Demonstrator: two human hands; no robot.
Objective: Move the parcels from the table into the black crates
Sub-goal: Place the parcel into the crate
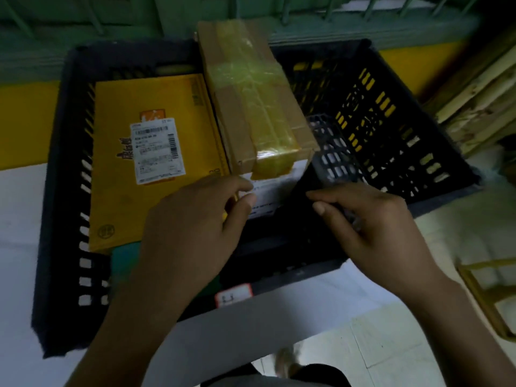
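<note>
I read nothing | white label, yellow padded mailer: barcodes, print blurred | red-edged tag, black plastic crate: illegible

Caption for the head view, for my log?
Left hand and right hand beside a taped box leaning across two black crates; yellow mailer inside one.

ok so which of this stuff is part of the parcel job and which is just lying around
Job: yellow mailer, taped cardboard box, left black crate, right black crate.
Lying about: wooden planks, yellow frame at the right edge.
</note>
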